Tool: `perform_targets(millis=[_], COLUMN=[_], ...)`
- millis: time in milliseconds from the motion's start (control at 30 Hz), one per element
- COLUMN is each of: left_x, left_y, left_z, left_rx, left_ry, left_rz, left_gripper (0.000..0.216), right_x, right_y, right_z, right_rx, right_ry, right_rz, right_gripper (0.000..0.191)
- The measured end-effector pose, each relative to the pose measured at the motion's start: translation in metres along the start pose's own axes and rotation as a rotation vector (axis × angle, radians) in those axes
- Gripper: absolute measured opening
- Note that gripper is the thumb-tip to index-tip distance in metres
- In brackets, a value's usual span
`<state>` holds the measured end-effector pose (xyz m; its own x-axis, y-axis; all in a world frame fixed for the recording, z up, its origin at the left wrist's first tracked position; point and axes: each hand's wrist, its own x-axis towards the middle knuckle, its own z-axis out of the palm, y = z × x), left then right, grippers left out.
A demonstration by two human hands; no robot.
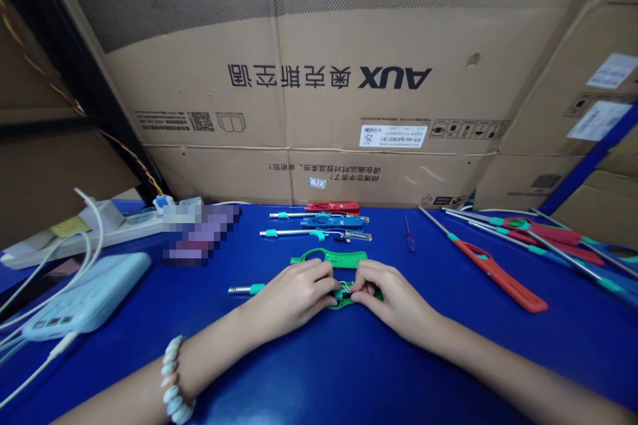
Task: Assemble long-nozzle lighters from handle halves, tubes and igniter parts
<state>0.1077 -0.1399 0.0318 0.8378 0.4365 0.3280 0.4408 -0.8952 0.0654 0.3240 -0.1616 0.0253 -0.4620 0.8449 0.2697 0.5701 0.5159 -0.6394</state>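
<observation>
Head view, centre of the frame: the left hand (302, 289) grips an opened green casing (341, 306), whose metal tube (240, 290) points left, while the right hand (391, 292) pinches thin white wires (345, 287) over it. Just above both hands lies a green half-shell (346, 259) — higher up, a blue shell (333, 221) and a red shell (331, 207). Farther right come a small screwdriver (409, 236) and an orange lighter (498, 272) — at lower left, a pale blue power bank (90, 295). An upside-down printed carton (323, 33) fills the top.
</observation>
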Motion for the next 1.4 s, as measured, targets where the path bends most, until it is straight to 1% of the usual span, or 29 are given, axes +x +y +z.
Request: perform_targets(millis=[200, 367, 533, 633, 700, 767, 933, 1100, 1300, 1400], left_x=[0.001, 0.001, 0.000, 0.000, 0.000, 0.000, 0.000, 0.001, 0.001, 0.001], left_y=[0.002, 0.003, 0.010, 0.017, 0.021, 0.024, 0.023, 0.021, 0.021, 0.020], left_z=[0.000, -0.001, 0.001, 0.003, 0.003, 0.003, 0.003, 0.000, -0.003, -0.002], left_rx=[0.029, 0.043, 0.165, 0.241, 0.263, 0.268, 0.270, 0.210, 0.176, 0.173], left_ry=[0.005, 0.015, -0.022, -0.019, -0.005, 0.004, 0.000, -0.055, -0.055, -0.054], left_rz=[0.005, 0.014, 0.017, 0.050, 0.060, 0.056, 0.039, -0.025, -0.034, -0.032], left_gripper=[0.020, 0.025, 0.023, 0.022, 0.022, 0.022, 0.021, 0.011, 0.007, 0.008], right_x=[0.000, 0.000, -0.003, -0.006, -0.008, -0.009, -0.007, -0.009, -0.014, -0.015], right_y=[-0.003, -0.001, -0.007, -0.015, -0.019, -0.020, -0.021, -0.028, -0.026, -0.025], right_z=[-0.005, -0.013, -0.022, -0.024, -0.025, -0.028, -0.039, -0.045, -0.037, -0.034], right_rx=[-0.029, -0.084, -0.282, -0.435, -0.495, -0.495, -0.358, -0.400, -0.475, -0.507], right_ry=[-0.037, -0.110, -0.221, -0.281, -0.302, -0.317, -0.378, -0.375, -0.353, -0.353], right_rz=[-0.028, -0.074, -0.190, -0.219, -0.220, -0.211, -0.160, -0.135, -0.204, -0.212], right_gripper=[0.014, 0.015, 0.022, 0.025, 0.027, 0.027, 0.027, 0.027, 0.039, 0.040])
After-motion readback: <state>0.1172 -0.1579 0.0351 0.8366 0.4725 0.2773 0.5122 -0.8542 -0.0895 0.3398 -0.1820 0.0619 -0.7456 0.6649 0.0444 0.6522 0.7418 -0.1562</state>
